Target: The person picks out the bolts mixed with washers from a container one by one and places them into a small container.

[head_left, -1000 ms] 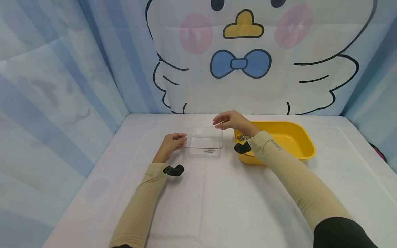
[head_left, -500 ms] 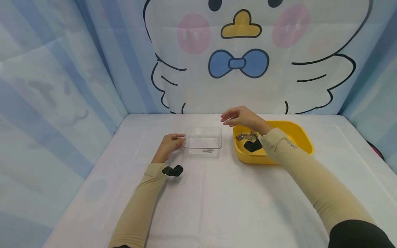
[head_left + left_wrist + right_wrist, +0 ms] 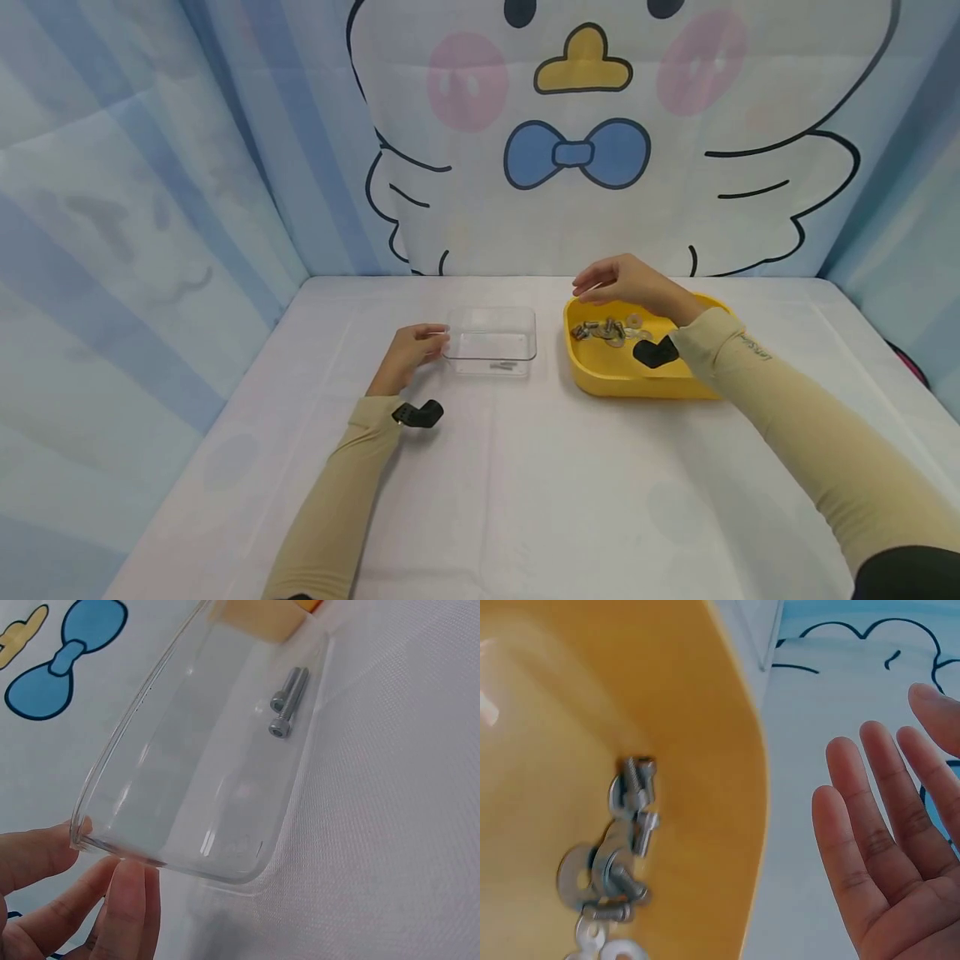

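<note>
A clear plastic box [image 3: 491, 367] stands on the table, with a couple of socket-head screws [image 3: 289, 703] lying inside. My left hand [image 3: 408, 354] is at its left end. In the left wrist view, the fingertips pinch the box's rim at one corner. To the right is a yellow tray [image 3: 645, 387]; metal washers [image 3: 577, 877] and short screws [image 3: 641, 832] are piled toward one side of it. My right hand [image 3: 633, 283] hangs over the tray's far left edge. Its fingers [image 3: 847, 795] are extended and apart, and nothing is in them.
A white cloth [image 3: 487, 492] covers the table. Behind it hangs a curtain [image 3: 570, 225] printed with a cartoon figure, and striped curtains [image 3: 150, 208] close off the sides. The clear box and the tray stand apart with a small gap.
My right hand has moved right, from beside the clear box to over the yellow tray, bringing more of the metal pieces into view. My left hand stays at the box.
</note>
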`<state>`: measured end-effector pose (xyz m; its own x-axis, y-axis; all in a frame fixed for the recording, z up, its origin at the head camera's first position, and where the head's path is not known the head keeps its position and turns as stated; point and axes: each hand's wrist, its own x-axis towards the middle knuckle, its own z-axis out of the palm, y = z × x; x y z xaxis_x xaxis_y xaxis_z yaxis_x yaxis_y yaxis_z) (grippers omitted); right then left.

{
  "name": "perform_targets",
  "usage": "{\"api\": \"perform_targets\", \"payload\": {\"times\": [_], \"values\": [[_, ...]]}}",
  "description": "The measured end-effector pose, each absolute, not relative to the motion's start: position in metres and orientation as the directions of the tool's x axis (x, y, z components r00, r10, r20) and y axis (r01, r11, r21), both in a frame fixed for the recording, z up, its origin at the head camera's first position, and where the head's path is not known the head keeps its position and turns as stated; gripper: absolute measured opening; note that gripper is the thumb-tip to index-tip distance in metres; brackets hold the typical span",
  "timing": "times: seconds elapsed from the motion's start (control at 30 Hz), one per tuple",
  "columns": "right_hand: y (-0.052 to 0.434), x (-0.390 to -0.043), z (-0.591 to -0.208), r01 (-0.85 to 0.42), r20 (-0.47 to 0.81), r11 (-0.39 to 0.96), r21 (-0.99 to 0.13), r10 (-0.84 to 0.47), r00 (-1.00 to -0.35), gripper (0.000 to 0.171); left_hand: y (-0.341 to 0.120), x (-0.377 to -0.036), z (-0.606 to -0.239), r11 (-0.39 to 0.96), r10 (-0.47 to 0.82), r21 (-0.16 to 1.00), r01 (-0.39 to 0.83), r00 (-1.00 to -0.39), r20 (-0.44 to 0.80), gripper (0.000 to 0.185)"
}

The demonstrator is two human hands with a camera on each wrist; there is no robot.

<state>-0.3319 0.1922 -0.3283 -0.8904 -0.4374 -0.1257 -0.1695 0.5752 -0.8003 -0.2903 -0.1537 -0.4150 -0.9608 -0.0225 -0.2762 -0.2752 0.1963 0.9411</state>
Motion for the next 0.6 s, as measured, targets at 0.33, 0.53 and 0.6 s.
{"api": "perform_targets", "payload": {"times": [0.33, 0.53, 0.6], "values": [[0.221, -0.332, -0.342, -0.191, -0.145, 0.663, -0.724, -0.417, -0.897, 0.035, -0.155, -0.29, -0.414, 0.188, -0.018, 0.944, -0.27, -0.962, -0.272, 0.039], [0.23, -0.335, -0.354, -0.19, -0.183, 0.697, -0.691, -0.423, -0.887, 0.032, -0.158, -0.29, -0.418, 0.173, 0.001, 0.958, -0.227, -0.973, -0.231, 0.037], [0.232, -0.337, -0.357, -0.191, -0.192, 0.71, -0.677, -0.422, -0.886, 0.032, -0.159, -0.291, -0.419, 0.168, 0.008, 0.961, -0.219, -0.975, -0.224, 0.037]]}}
